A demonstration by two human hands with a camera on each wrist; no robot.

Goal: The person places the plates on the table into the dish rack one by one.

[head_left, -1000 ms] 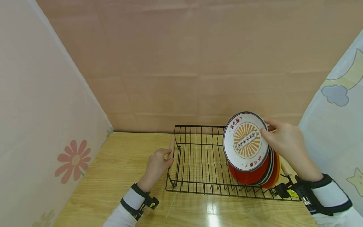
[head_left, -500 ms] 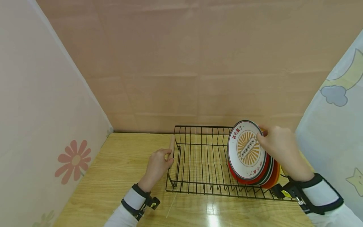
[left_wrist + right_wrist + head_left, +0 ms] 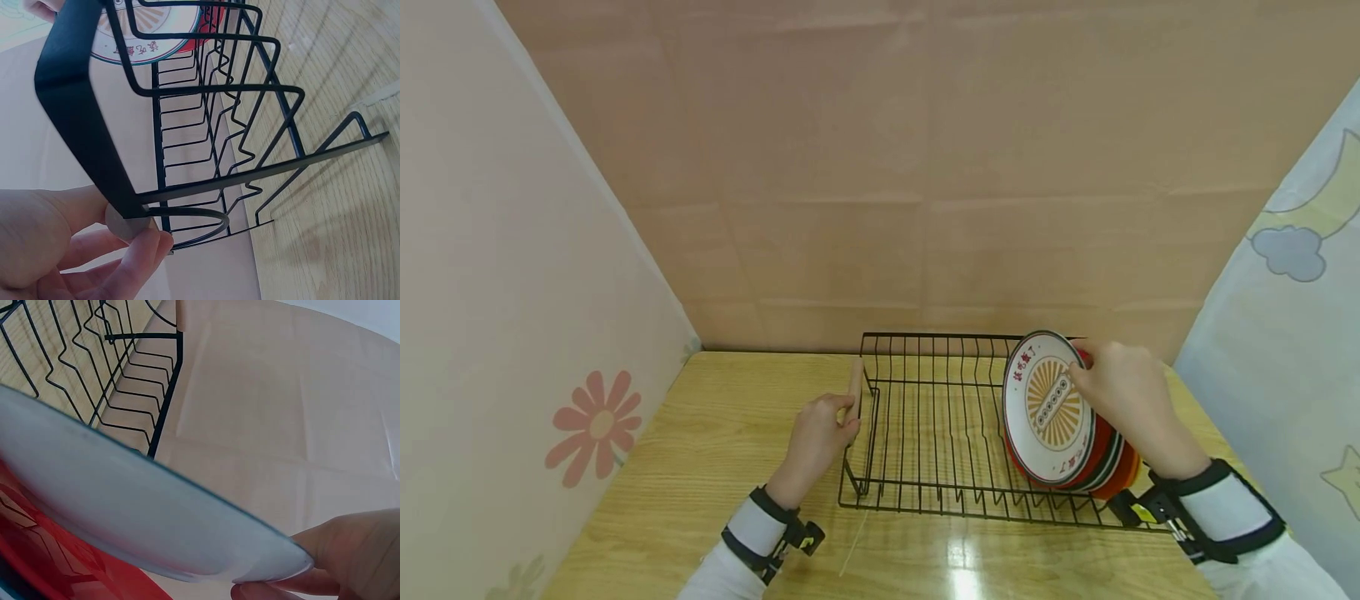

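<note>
My right hand (image 3: 1120,392) pinched the white round sunburst-print plate (image 3: 1051,408) at its 2 o'clock rim, standing in the black wire dish rack (image 3: 925,433). It looked stiff, slick and breakable. My left hand (image 3: 815,437) gripped the rack's wooden handle (image 3: 853,385).

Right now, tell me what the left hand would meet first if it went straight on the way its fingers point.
The left hand already holds the rack's wooden handle; straight on, it would likely meet the rack's black wire end first.
</note>
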